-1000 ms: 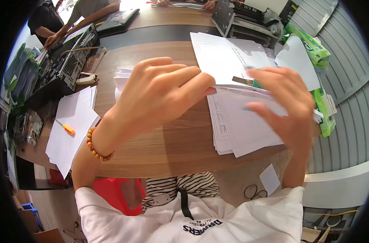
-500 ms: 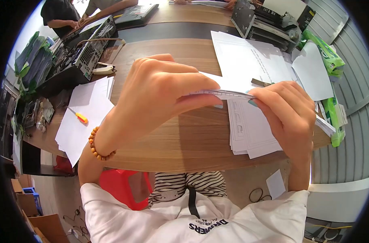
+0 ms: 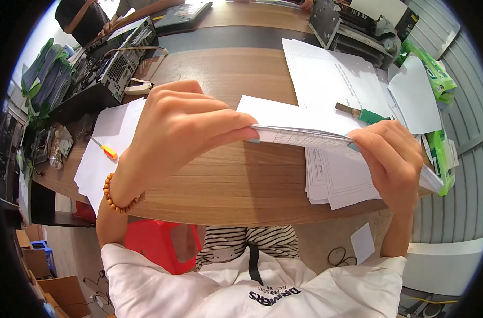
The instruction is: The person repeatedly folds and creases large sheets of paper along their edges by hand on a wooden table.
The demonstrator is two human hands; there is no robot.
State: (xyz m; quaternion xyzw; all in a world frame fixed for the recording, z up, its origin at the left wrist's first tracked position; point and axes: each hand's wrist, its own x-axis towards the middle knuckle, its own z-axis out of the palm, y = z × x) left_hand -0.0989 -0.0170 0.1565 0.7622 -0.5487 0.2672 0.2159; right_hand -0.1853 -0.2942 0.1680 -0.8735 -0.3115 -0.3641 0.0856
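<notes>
A folded bundle of paper sheets point(image 3: 294, 115) is held up over the table, its layered edge toward me and faint print along the near side. My left hand point(image 3: 185, 130), with a beaded bracelet on the wrist, pinches the bundle's left end between thumb and fingers. At the other side my right hand point(image 3: 391, 151) grips it the same way, and a folded end sticks out past that hand. Just beyond the right hand lies a green-handled tool point(image 3: 371, 116) with a flat brownish end, resting on a stack of printed sheets point(image 3: 339, 79).
An opened computer case point(image 3: 111, 74) stands at the left, near papers point(image 3: 101, 159) with a yellow-red screwdriver point(image 3: 109, 152) on them. A closed laptop point(image 3: 182, 18) lies at the back, beside another person's arms. Metal computer parts point(image 3: 352, 34) and a green package point(image 3: 432, 79) occupy the right.
My left hand has shifted left and its grip has slid to the bundle's left end. More of the white sheet and printed side now shows. The right hand has moved slightly right and down.
</notes>
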